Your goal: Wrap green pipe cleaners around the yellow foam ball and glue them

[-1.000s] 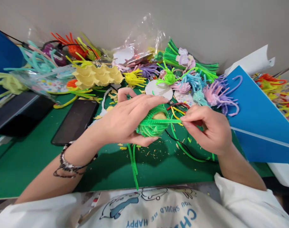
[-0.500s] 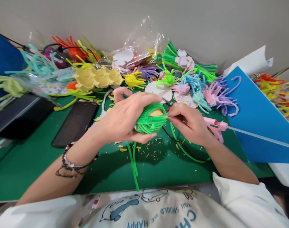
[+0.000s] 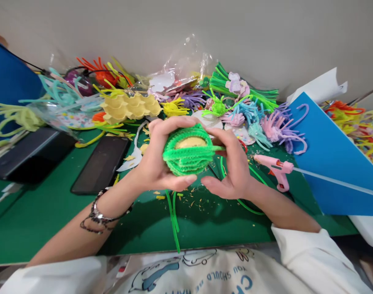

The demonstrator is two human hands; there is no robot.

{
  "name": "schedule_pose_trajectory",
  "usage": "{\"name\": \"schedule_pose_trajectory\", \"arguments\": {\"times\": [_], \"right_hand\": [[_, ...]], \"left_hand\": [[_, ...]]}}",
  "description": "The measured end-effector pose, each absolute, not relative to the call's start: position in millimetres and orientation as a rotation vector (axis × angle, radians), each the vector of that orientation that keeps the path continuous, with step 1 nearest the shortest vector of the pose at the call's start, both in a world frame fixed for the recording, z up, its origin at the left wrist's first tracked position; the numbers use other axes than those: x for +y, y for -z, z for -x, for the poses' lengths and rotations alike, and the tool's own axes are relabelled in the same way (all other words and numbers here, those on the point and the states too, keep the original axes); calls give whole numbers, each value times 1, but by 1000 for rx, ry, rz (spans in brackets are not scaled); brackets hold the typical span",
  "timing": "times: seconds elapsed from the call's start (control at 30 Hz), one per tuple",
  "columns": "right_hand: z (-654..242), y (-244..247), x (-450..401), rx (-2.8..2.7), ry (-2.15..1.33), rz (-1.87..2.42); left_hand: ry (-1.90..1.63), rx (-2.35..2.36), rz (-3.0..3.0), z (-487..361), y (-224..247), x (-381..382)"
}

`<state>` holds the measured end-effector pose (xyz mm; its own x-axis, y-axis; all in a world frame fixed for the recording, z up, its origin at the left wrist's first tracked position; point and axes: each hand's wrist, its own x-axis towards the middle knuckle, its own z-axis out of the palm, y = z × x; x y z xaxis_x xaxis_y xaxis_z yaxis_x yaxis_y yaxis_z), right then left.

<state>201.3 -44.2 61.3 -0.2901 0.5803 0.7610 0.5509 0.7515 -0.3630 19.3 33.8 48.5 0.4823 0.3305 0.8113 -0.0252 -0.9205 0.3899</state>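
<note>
A ball wrapped in green pipe cleaner (image 3: 189,161) is held up above the table, with an oval of yellowish core (image 3: 190,142) showing near its top. My left hand (image 3: 161,159) is closed around its left side, fingers over the top and thumb below. At the right side, my right hand (image 3: 231,163) curls its fingers against the ball, with its thumb apart from the surface. A green pipe cleaner end sticks out toward those fingers. Green pipe cleaner strips (image 3: 173,220) lie below. Behind my right hand, a bit of red handle (image 3: 243,145) shows.
A pink glue gun (image 3: 275,167) with a long glue stick lies at right, near a blue board (image 3: 336,171). Two dark phone-like devices, one a phone (image 3: 102,163), lie at left. A yellow egg carton (image 3: 129,107) and colourful pipe cleaner bundles (image 3: 266,130) line the back.
My right hand has gone from pinching at the ball's right edge to curling against its side, fingers spread wider. The ball has turned, showing more yellowish core. The view has shifted slightly.
</note>
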Motion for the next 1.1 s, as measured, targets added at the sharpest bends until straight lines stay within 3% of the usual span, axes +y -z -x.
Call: {"name": "schedule_pose_trajectory", "arguments": {"times": [0.13,0.57,0.73,0.97,1.1], "right_hand": [[-198,-60,-40,-1959,71,892],[-207,-72,-34,-2007,376,923],[-212,-71,-33,-2120,545,942],[-211,-67,-33,-2316,979,1022],[-210,-63,-37,-2357,1010,1104]], "left_hand": [[-1495,-69,-2241,-26,-49,33],[-1300,105,-2030,-30,-52,20],[-1291,179,-2261,-20,-64,32],[-936,641,-2824,-6,-78,26],[-872,827,-3074,-10,-77,17]]}}
